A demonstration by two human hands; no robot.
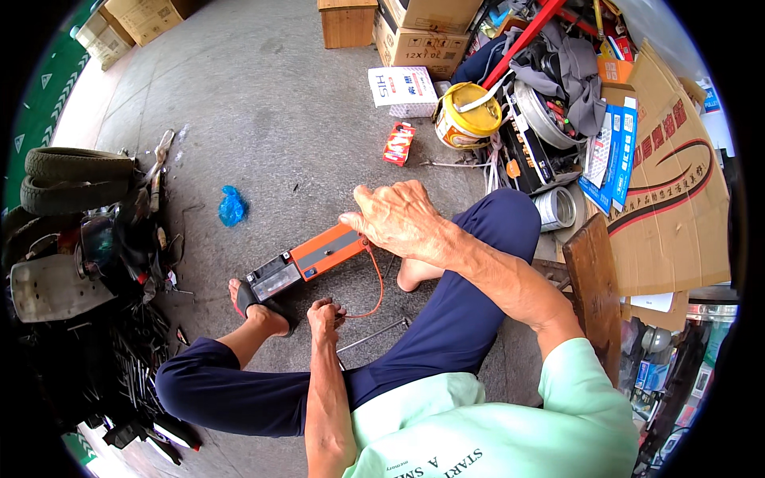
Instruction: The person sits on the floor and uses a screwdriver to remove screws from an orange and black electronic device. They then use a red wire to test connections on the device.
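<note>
Orange box [328, 250], between the feet [416, 273], end to end with a black battery [275, 279]; right hand [402, 221]: gripping its right end, presumably for steadiness; left hand [324, 320]: pinching a red cord [380, 283], whose slack loop apparently leaves reach

The case [335, 245] is bright orange with a dark grey band along its top, the block [275, 277] at its end is black and grey, and the cable [382, 280] is orange-red. Navy blue trousers [446, 319] meet a pale mint-green T-shirt [510, 422] printed with black lettering, the sandal [246, 298] is black, and the floor [263, 103] is mottled grey. The crumpled bag [233, 206] is vivid blue, the bucket [462, 127] yellow and white, the small box [398, 143] red and white, and the brown cardboard sheet [669, 199] carries red lettering and curved red and black stripes.
</note>
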